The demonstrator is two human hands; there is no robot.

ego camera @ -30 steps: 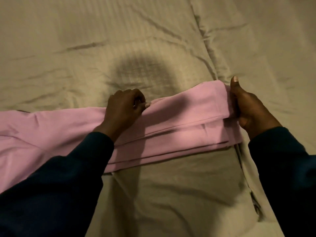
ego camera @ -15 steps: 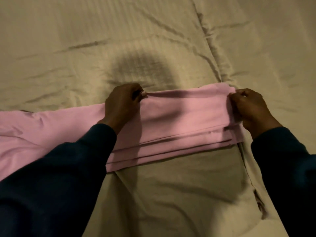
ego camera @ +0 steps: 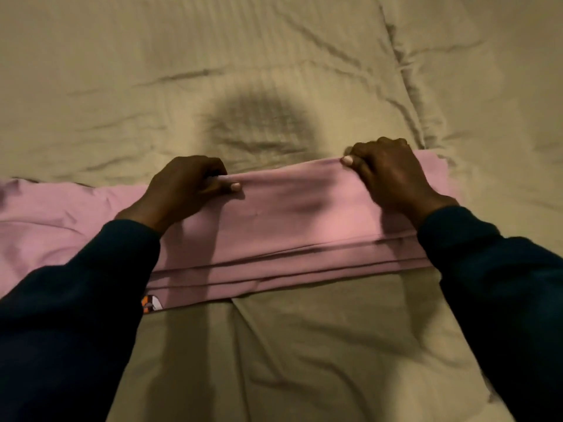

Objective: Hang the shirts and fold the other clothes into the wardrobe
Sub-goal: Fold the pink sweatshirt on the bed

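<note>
A pink garment [ego camera: 292,226] lies across the bed, folded lengthwise into several layers whose edges show along its near side. Its left part spreads out flat past my left arm. My left hand [ego camera: 189,190] pinches the far edge of the fold near the middle, thumb on top. My right hand [ego camera: 387,175] grips the same far edge further right, close to the garment's right end, fingers curled over the cloth. A small orange and white print [ego camera: 150,303] peeks out at the near edge by my left sleeve.
The beige bedsheet [ego camera: 274,71] is wrinkled, with a deep crease running down at the upper right. A folded flap of sheet [ego camera: 304,345] lies in front of the garment. My dark sleeves cover both lower corners.
My right hand has moved left from the garment's right end onto its far edge. Both hands now hold that edge, and the garment has slid a little further from me.
</note>
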